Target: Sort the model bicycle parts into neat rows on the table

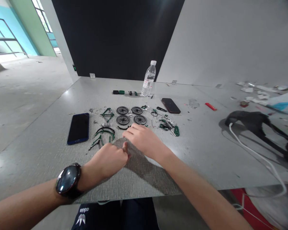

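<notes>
My left hand (114, 158), with a watch (69, 179) on its wrist, rests low over the table with its fingers curled. Whatever those fingers hold, if anything, is hidden. My right hand (144, 139) reaches in from the right, fingers bent and pressed together near a thin black curved part (124, 128); I cannot tell whether it touches it. Just beyond lie several small spoked wheels (123, 120). A green diamond-shaped miniature bicycle frame (107, 115) is left of them. Nearer my left hand are green and black curved strips (105, 131) and a forked part (98, 142).
A blue-edged phone (78, 128) lies left, another phone (171, 105) right of centre. A water bottle (149, 79) stands at the back. Small parts and a green-handled tool (176, 130) lie right. Farther right are a red object (210, 106) and a black strapped device (249, 121) with a white cable.
</notes>
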The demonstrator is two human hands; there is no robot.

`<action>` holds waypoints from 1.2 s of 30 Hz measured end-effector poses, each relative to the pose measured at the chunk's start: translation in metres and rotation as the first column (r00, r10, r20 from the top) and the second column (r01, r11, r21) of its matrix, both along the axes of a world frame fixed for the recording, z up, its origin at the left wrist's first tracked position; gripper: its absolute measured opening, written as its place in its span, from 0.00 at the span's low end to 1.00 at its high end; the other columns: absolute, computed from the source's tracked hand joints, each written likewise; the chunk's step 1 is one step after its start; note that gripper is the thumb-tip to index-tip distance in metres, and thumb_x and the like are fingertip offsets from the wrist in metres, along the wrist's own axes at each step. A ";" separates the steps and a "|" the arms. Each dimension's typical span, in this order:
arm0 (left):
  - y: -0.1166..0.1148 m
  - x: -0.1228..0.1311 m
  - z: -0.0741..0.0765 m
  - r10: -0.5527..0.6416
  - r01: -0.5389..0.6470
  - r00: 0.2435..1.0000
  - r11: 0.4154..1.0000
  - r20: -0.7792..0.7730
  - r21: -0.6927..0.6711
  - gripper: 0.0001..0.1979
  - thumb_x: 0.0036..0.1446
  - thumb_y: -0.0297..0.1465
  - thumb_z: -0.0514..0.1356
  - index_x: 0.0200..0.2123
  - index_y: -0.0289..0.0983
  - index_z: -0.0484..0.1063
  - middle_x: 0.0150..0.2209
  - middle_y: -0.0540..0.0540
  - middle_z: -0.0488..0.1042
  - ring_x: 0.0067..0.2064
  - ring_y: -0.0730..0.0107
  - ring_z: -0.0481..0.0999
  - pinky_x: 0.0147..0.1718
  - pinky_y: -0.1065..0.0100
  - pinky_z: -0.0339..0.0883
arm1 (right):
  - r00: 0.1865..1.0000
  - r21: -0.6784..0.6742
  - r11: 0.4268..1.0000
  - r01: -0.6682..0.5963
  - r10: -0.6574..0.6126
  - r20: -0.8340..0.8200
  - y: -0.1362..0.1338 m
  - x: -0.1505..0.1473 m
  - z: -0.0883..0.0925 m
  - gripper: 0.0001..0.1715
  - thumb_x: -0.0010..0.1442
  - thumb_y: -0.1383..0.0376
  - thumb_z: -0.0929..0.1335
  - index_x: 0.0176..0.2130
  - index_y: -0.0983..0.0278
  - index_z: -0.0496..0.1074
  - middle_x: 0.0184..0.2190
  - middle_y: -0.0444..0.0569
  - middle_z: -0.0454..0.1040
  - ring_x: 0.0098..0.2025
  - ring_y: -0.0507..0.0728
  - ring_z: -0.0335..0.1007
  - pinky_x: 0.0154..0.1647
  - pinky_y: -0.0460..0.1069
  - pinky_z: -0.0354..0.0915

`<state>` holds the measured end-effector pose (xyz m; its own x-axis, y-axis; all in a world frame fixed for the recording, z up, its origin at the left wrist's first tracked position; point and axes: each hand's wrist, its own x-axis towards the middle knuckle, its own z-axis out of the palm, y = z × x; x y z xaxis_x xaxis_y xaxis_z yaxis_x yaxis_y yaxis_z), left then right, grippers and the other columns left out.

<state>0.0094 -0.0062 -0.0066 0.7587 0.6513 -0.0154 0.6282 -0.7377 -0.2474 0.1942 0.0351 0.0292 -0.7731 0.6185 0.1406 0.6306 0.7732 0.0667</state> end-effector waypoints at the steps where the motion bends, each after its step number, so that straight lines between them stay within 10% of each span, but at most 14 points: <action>1: 0.000 0.000 0.001 0.002 -0.002 1.000 1.000 -0.006 -0.003 0.21 0.70 0.27 0.56 0.61 0.22 0.69 0.22 0.44 0.76 0.20 0.63 0.75 0.16 0.65 0.57 | 0.999 -0.013 1.000 0.021 -0.021 -0.030 0.000 0.005 0.003 0.13 0.68 0.75 0.64 0.47 0.67 0.76 0.45 0.53 0.78 0.48 0.60 0.67 0.45 0.53 0.63; 36: -0.001 0.001 0.008 -0.005 0.004 0.999 1.000 -0.051 -0.021 0.21 0.69 0.26 0.57 0.61 0.21 0.68 0.24 0.43 0.78 0.23 0.63 0.78 0.18 0.66 0.59 | 0.972 -0.315 0.935 0.163 -0.207 -0.112 0.001 0.009 -0.009 0.15 0.71 0.64 0.65 0.51 0.63 0.79 0.45 0.53 0.78 0.45 0.59 0.73 0.41 0.52 0.65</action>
<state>0.0107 -0.0072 0.0018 0.7595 0.6469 -0.0679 0.6117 -0.7459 -0.2636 0.2036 0.0357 0.0201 -0.6268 0.7788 0.0245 0.7501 0.6116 -0.2515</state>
